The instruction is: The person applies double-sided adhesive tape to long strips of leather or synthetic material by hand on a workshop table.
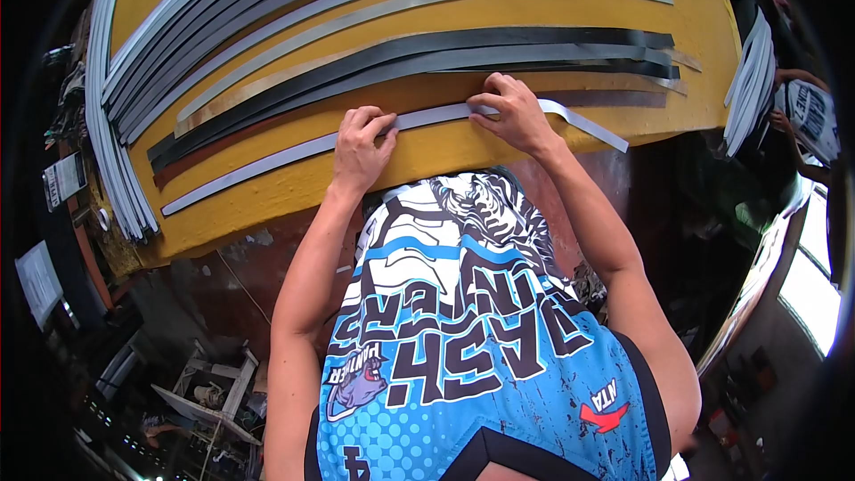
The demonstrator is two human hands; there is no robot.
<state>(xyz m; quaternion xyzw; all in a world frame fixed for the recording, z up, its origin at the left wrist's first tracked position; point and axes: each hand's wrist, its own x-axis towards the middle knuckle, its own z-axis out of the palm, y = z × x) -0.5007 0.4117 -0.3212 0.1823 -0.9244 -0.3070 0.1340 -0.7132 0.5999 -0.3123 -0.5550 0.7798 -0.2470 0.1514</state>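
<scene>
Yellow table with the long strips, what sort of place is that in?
Likely a workshop, trade uncertain: long black strips laid out across the yellow table, pale strips bundled at its corner, and a white strip in the person's fingers.

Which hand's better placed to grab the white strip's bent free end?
Right, most likely. The right hand is at the white strip just short of that bent end. The left hand is farther away, with the right between it and the bend.

Both arms (301, 303) reach forward, left hand (363, 144) and right hand (509, 113) curled, pinching.
</scene>
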